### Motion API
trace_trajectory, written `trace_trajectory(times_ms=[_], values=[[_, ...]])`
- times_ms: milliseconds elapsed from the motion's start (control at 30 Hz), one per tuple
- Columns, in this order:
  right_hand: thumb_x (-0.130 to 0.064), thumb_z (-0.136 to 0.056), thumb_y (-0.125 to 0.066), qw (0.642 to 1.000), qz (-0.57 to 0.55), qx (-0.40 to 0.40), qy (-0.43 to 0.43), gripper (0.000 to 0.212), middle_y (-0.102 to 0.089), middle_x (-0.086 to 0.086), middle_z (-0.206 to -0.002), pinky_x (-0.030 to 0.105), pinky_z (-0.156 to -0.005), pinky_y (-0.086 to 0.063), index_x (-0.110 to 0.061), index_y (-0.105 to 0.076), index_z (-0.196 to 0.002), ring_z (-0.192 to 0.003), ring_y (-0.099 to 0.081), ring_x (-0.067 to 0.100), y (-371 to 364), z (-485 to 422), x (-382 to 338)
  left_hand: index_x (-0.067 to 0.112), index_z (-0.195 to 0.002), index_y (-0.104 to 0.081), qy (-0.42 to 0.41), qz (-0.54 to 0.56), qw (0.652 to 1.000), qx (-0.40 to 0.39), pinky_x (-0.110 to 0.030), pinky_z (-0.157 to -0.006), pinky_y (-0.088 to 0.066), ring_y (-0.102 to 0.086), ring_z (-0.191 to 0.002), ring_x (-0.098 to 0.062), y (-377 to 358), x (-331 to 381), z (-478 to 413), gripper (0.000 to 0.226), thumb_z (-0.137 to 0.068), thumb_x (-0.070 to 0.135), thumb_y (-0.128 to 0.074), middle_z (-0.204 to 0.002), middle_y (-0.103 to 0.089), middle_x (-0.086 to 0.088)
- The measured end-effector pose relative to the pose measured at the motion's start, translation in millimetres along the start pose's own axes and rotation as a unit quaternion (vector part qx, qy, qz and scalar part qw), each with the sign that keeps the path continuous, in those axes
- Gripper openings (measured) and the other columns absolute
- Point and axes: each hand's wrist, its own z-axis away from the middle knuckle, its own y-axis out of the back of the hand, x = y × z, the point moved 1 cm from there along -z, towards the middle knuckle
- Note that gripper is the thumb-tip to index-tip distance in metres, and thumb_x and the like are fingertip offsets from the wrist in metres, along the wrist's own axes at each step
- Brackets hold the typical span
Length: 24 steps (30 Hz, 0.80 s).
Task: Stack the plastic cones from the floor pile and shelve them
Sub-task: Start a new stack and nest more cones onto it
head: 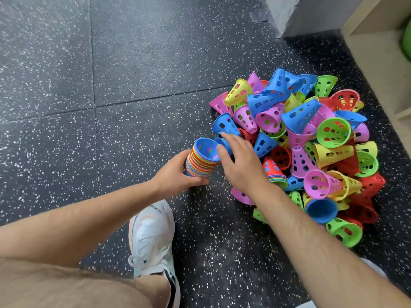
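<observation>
Stack (201, 161) of nested cones sits at the left edge of the pile (311, 138), gripped round its side by the left hand (175, 172). The right hand (242, 165), fingers spread and empty, reaches over a blue cone (224, 124) there. Best pinch that cone's rim and slide it nose-first into the stack's open mouth. Whether the hand touches it is hidden; the shelf (378, 52) beyond the pile is cut off.

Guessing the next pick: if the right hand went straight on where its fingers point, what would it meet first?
Probably the blue perforated plastic cone lying just past the right hand; depth is unclear, so its fingertips may already touch it.
</observation>
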Motion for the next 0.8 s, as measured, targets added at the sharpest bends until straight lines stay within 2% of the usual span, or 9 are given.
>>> trace_trajectory(times_ms=[100,167,300,433,533,667,800], values=[[-0.024,-0.098,-0.044,0.993,0.111,0.012,0.040,0.051,-0.045,0.005,-0.150,0.048,-0.112,-0.034,-0.015,-0.042,-0.148,-0.131,-0.042,0.031,6.7,-34.7,6.0,0.033,-0.120,-0.061,0.003,-0.006,1.000,0.021,-0.047,-0.097,-0.057,-0.072,-0.101,-0.011,9.5,2.3,-12.7,0.074,-0.056,0.049,-0.093,-0.108,-0.075,0.012],[-0.015,-0.096,-0.048,0.978,0.196,-0.017,0.063,0.060,-0.037,0.003,-0.155,0.049,-0.111,-0.033,-0.021,-0.034,-0.154,-0.130,-0.040,0.032,12.3,-58.6,7.0,0.035,-0.120,-0.060,-0.001,-0.023,0.999,0.028,-0.044,-0.098,-0.057,-0.071,-0.102,-0.006,16.7,3.5,-20.3,0.075,-0.055,0.053,-0.092,-0.109,-0.073,0.015],[-0.015,-0.095,-0.051,0.937,0.330,-0.076,0.088,0.071,-0.022,-0.002,-0.163,0.047,-0.108,-0.037,-0.030,-0.020,-0.157,-0.134,-0.033,0.030,11.4,-100.3,8.9,0.033,-0.125,-0.059,0.000,-0.043,0.998,0.036,-0.041,-0.101,-0.054,-0.069,-0.104,-0.003,27.4,0.3,-28.1,0.075,-0.059,0.046,-0.095,-0.112,-0.071,0.017],[-0.021,-0.098,-0.051,0.908,0.394,-0.119,0.078,0.066,-0.019,0.000,-0.163,0.044,-0.105,-0.035,-0.032,-0.022,-0.156,-0.136,-0.031,0.031,-2.5,-117.1,13.1,0.029,-0.130,-0.058,-0.005,-0.033,0.999,0.022,-0.041,-0.105,-0.053,-0.068,-0.108,-0.005,31.3,-4.5,-30.3,0.074,-0.067,0.029,-0.097,-0.117,-0.071,0.014],[-0.016,-0.097,-0.056,0.905,0.402,-0.120,0.074,0.054,-0.029,0.006,-0.156,0.041,-0.103,-0.036,-0.024,-0.037,-0.147,-0.132,-0.034,0.031,-6.9,-117.5,12.7,0.027,-0.134,-0.056,-0.010,-0.029,1.000,0.007,-0.039,-0.104,-0.053,-0.067,-0.109,-0.006,32.7,-4.6,-31.0,0.076,-0.069,0.026,-0.096,-0.119,-0.070,0.012],[-0.011,-0.091,-0.063,0.914,0.382,-0.076,0.114,0.040,-0.049,0.007,-0.128,0.039,-0.091,-0.040,-0.017,-0.050,-0.128,-0.116,-0.044,0.030,-8.0,-109.3,13.0,0.031,-0.131,-0.054,-0.016,-0.025,1.000,-0.007,-0.039,-0.107,-0.052,-0.067,-0.112,-0.007,34.8,-4.9,-32.5,0.075,-0.067,0.033,-0.093,-0.120,-0.070,0.012],[-0.016,-0.093,-0.065,0.940,0.308,-0.018,0.142,0.018,-0.055,0.009,-0.113,0.044,-0.085,-0.044,-0.014,-0.059,-0.110,-0.107,-0.048,0.033,4.3,-100.0,13.9,0.030,-0.132,-0.053,-0.019,-0.025,0.999,-0.017,-0.037,-0.108,-0.050,-0.066,-0.114,-0.006,37.1,-6.3,-33.6,0.073,-0.071,0.026,-0.093,-0.122,-0.068,0.011]])
